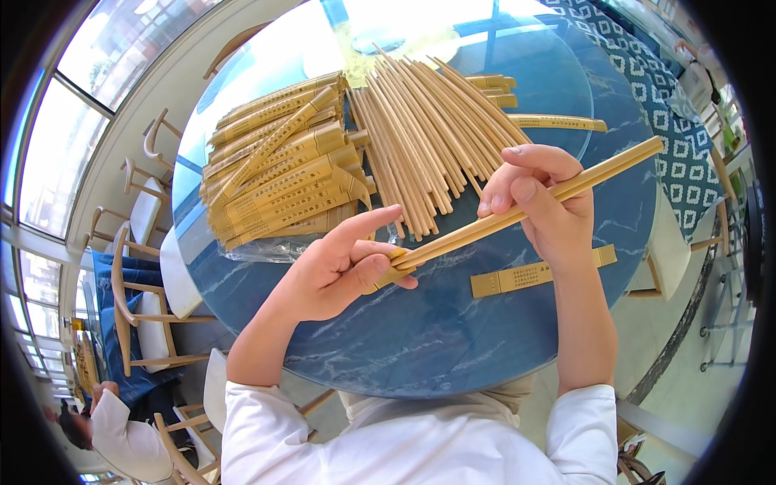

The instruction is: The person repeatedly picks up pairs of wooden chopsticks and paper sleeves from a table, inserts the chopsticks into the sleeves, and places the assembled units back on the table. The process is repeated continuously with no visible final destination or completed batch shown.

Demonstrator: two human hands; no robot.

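This looks like a restaurant's dining room. A round, blue, marble-patterned table (453,343) carries a clear glass turntable (559,97), the kind made for shared meals. The heap of wooden chopsticks (428,129) and the stack of printed paper sleeves (275,166) on it far exceed a household's needs. Wooden chairs with pale seats (121,299) stand in numbers along the left, beside tall windows (61,158) that curve around the room in daylight.
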